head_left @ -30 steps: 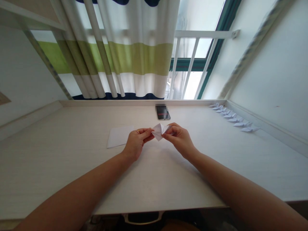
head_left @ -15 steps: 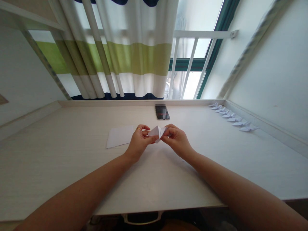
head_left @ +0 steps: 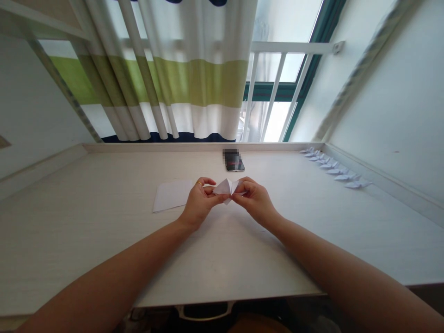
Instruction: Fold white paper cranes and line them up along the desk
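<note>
One folded paper is held above the table, pinched by thumb and fingers of the left hand and the right hand, apparently so its creases are steadied. Flat paper is laid near the left hand, seemingly within reach; folded pieces are lined along the right wall, presumably kept clear.

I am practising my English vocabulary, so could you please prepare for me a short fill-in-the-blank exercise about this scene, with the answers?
1. The left hand and the right hand both hold one folded piece of white ____.
2. A ring is worn on a finger of the ____ hand.
3. The wide band across the curtain, between its white parts, is ____.
4. Small folded figures lie in a row along the ____ side of the table.

Missing words: paper; left; green; right.
</note>
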A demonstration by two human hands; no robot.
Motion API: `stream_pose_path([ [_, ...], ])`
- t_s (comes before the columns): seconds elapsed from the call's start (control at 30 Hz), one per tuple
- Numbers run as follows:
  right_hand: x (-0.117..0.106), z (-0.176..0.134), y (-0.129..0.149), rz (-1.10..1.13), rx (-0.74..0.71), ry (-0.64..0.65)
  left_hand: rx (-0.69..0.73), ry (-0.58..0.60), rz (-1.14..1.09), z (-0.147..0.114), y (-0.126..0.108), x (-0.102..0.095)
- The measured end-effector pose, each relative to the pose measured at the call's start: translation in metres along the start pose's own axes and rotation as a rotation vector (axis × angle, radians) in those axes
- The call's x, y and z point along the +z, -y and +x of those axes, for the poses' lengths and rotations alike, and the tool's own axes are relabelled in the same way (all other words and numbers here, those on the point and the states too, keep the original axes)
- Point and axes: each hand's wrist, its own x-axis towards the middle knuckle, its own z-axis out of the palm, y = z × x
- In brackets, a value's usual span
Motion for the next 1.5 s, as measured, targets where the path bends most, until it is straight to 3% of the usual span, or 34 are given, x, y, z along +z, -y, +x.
stream_pose_path([
  [0.37,0.0010,0.0004,-0.0020,0.018,0.047,-0.024,0.019,0.006,-0.016,0.0011,-0.0012,0.0003],
  [1.5,-0.0039,0.0037,-0.0039,0.054,0.098,0.025,-0.114,0.051,-0.082,0.0056,-0.0006,-0.0060],
])
